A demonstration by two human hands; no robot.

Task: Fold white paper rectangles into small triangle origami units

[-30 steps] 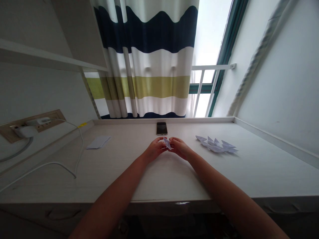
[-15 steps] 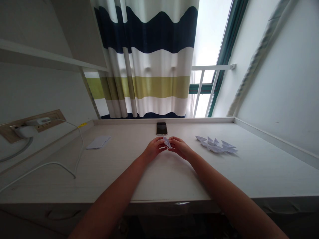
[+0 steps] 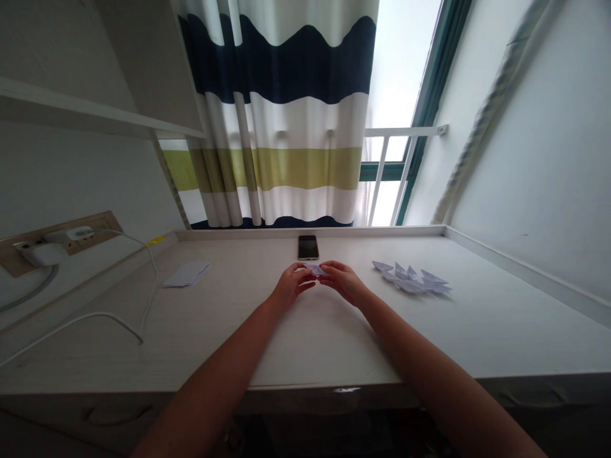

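Note:
A small folded piece of white paper (image 3: 316, 270) is pinched between my two hands, just above the desk. My left hand (image 3: 292, 284) grips its left end with thumb and fingers. On the other side my right hand (image 3: 342, 281) holds the right end, its fingers curled over the paper. The fingers partly cover the folds, so its exact shape is hard to make out. To the right lie several folded paper boats (image 3: 413, 278) in a close group. A stack of flat white paper sheets (image 3: 186, 274) rests at the left.
Just beyond my hands lies a dark smartphone (image 3: 308, 247). A white cable (image 3: 153, 273) runs over the desk's left side from a charger in the wall socket (image 3: 71, 235). A raised rim (image 3: 248, 234) borders the desk (image 3: 324, 343) at the back, below a striped curtain (image 3: 305, 165).
The folded paper has turned from a steep slant to lying nearly flat between my fingers. Both hands stay in almost the same place, and the whole view has shifted slightly.

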